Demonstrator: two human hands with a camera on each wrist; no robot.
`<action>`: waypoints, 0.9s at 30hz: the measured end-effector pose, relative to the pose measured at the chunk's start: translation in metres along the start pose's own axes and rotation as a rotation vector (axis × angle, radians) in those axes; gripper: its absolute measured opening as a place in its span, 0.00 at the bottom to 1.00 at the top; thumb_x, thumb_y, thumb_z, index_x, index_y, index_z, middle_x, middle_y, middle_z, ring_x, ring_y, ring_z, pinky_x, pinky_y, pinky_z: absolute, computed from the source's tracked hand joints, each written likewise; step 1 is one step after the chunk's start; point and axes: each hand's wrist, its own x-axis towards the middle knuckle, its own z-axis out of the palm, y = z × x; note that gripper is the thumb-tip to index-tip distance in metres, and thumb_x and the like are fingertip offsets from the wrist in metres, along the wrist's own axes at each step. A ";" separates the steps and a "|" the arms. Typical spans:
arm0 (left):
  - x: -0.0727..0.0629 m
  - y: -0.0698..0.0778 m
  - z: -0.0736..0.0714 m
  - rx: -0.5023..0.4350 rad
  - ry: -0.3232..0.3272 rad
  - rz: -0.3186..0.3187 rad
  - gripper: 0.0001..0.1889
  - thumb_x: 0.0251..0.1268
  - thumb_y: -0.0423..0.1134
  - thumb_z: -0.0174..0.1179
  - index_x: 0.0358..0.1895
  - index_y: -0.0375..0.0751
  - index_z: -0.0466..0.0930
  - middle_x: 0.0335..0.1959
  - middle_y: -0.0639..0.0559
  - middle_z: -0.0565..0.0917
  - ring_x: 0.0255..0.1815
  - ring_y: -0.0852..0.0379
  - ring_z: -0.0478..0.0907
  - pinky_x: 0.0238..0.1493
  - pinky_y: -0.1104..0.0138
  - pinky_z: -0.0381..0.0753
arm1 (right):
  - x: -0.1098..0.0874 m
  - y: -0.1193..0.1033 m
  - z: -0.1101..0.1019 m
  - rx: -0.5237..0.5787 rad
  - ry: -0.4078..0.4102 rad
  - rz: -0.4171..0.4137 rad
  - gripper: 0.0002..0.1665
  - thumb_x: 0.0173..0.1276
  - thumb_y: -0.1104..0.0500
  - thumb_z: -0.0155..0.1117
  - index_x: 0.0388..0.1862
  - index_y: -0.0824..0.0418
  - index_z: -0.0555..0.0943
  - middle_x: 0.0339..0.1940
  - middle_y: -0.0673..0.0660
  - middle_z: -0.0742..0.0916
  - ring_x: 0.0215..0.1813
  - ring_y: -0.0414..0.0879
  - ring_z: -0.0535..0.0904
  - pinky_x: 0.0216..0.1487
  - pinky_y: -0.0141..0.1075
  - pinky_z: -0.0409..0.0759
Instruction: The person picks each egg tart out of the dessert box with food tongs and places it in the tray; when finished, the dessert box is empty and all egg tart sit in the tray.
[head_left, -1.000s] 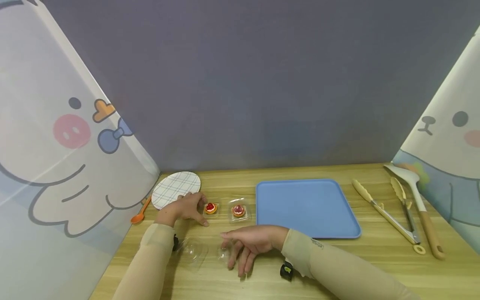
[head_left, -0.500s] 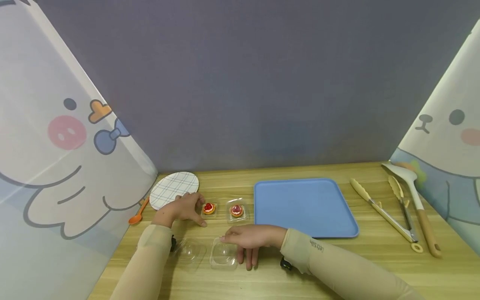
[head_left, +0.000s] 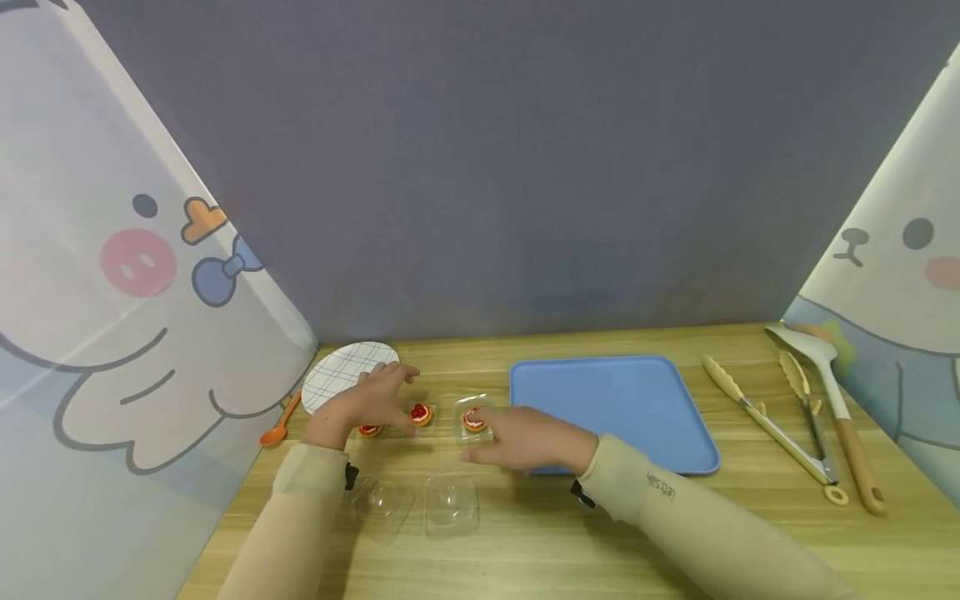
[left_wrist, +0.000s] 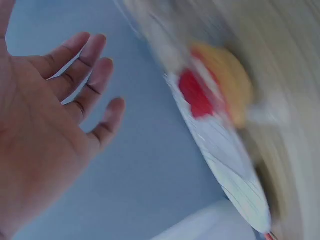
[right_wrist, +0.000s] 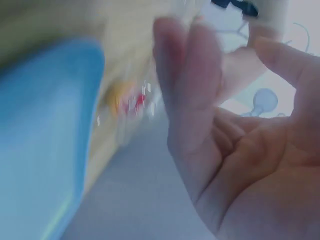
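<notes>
Small fruit tarts with red topping and a white cream ring stand on the table in clear plastic bases. My left hand hovers above the left tart, partly covering it, and beside the middle tart. In the left wrist view its fingers are spread, the palm bare, with a blurred tart past them. My right hand reaches over the right tart, fingertips overlapping its tray. The right wrist view shows those fingers extended and holding nothing. Two clear domed lids, a left lid and a right lid, lie nearer me.
A blue tray lies right of the tarts. The checked white plate is at the back left, an orange spoon beside it. Tongs and a white spatula with a wooden handle lie far right, near the printed side wall.
My right hand has let go of the right lid and moved up to the right tart. My left hand has lifted slightly, and the left tart shows beneath it.
</notes>
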 end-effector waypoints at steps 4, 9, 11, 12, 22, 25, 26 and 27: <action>0.002 0.017 0.001 -0.081 -0.015 0.041 0.57 0.52 0.54 0.84 0.81 0.35 0.62 0.72 0.38 0.74 0.72 0.37 0.72 0.73 0.43 0.75 | 0.006 0.003 -0.009 -0.102 0.113 -0.012 0.50 0.73 0.36 0.70 0.84 0.58 0.65 0.43 0.53 0.90 0.40 0.45 0.86 0.49 0.44 0.85; 0.003 0.037 0.007 -0.150 -0.037 0.039 0.56 0.52 0.49 0.84 0.81 0.32 0.61 0.74 0.37 0.72 0.55 0.47 0.82 0.57 0.55 0.84 | 0.016 0.006 -0.012 -0.146 0.172 0.011 0.54 0.69 0.42 0.77 0.84 0.62 0.64 0.72 0.68 0.80 0.64 0.61 0.85 0.67 0.54 0.84; 0.004 0.045 0.009 -0.140 -0.052 0.024 0.56 0.52 0.49 0.84 0.81 0.33 0.61 0.75 0.39 0.72 0.50 0.53 0.82 0.54 0.57 0.85 | 0.020 0.009 -0.011 -0.158 0.174 0.022 0.55 0.67 0.43 0.79 0.84 0.61 0.63 0.76 0.68 0.77 0.65 0.62 0.84 0.67 0.54 0.84; 0.005 0.048 0.011 -0.130 -0.059 0.017 0.56 0.52 0.50 0.84 0.81 0.33 0.62 0.75 0.40 0.73 0.49 0.54 0.82 0.54 0.57 0.85 | 0.023 0.010 -0.010 -0.165 0.175 0.023 0.56 0.67 0.44 0.80 0.85 0.62 0.63 0.76 0.68 0.76 0.66 0.61 0.83 0.67 0.53 0.84; 0.012 0.071 0.027 -0.127 -0.084 -0.008 0.55 0.51 0.46 0.84 0.79 0.26 0.63 0.73 0.33 0.78 0.70 0.38 0.81 0.73 0.47 0.79 | 0.042 0.017 -0.001 -0.251 0.163 -0.008 0.56 0.59 0.49 0.85 0.81 0.64 0.68 0.67 0.62 0.80 0.64 0.56 0.79 0.68 0.49 0.82; 0.014 0.074 0.033 -0.205 -0.111 -0.017 0.55 0.53 0.41 0.82 0.81 0.24 0.59 0.63 0.32 0.85 0.50 0.44 0.91 0.57 0.54 0.88 | 0.045 0.018 0.002 -0.280 0.158 -0.001 0.55 0.59 0.48 0.86 0.80 0.63 0.69 0.66 0.60 0.80 0.65 0.57 0.78 0.71 0.53 0.79; 0.014 0.074 0.036 -0.231 -0.120 -0.017 0.55 0.54 0.40 0.81 0.81 0.24 0.58 0.57 0.33 0.87 0.42 0.47 0.92 0.50 0.57 0.90 | 0.046 0.019 0.002 -0.287 0.156 0.002 0.55 0.59 0.48 0.86 0.80 0.62 0.70 0.66 0.59 0.80 0.64 0.57 0.78 0.71 0.54 0.78; 0.015 0.075 0.038 -0.257 -0.131 -0.018 0.53 0.54 0.38 0.80 0.80 0.24 0.59 0.51 0.36 0.89 0.34 0.50 0.91 0.43 0.59 0.90 | 0.047 0.020 0.003 -0.291 0.155 0.005 0.54 0.59 0.48 0.86 0.80 0.60 0.71 0.66 0.59 0.80 0.64 0.57 0.77 0.71 0.55 0.77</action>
